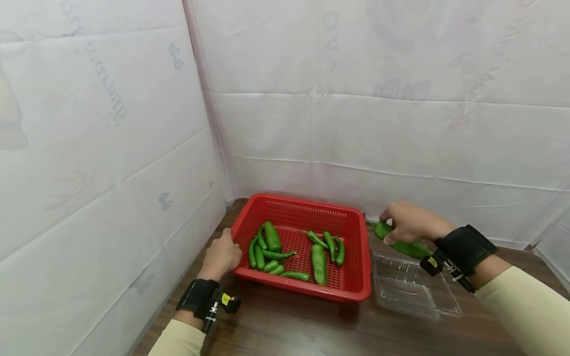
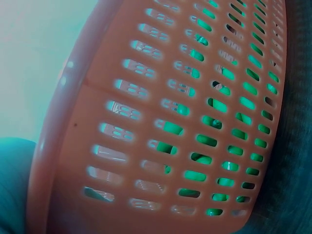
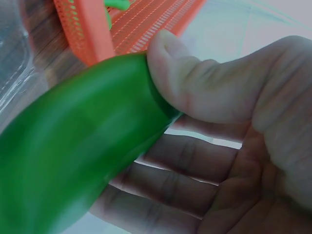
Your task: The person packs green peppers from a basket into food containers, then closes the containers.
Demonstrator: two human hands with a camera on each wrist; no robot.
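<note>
Your right hand (image 1: 411, 221) holds a pepper (image 1: 401, 243) in a closed grip: in the right wrist view the thumb (image 3: 195, 83) presses the pepper (image 3: 73, 165) against the fingers (image 3: 190, 165) curled beneath it. That pepper lies slanted, its stem end pointing toward ten o'clock and its thicker part running down toward four o'clock under your wrist strap (image 1: 465, 247). You hold it above the far edge of the clear plastic tray (image 1: 411, 289), which sits on the brown surface (image 1: 311, 331) just beside the red basket (image 1: 307, 207), at the basket's three o'clock side.

Your left hand (image 1: 221, 257) rests against the basket's nine o'clock wall, fingers laid on the rim. From the head view you cannot tell whether those fingers wrap the rim or only lean on it; the left wrist view shows nothing but the slotted basket wall (image 2: 161, 136) up close, with green showing through the slots.

Inside the basket lie more green peppers in two loose groups: one cluster (image 1: 266, 252) toward the nine o'clock side, another (image 1: 325, 249) toward the three o'clock side, with bare red mesh between them. The largest of the right group (image 1: 318, 264) lies pointing toward six o'clock, near the front wall.

White sheeting (image 1: 356, 99) hangs around the surface from nine o'clock through twelve to three.
</note>
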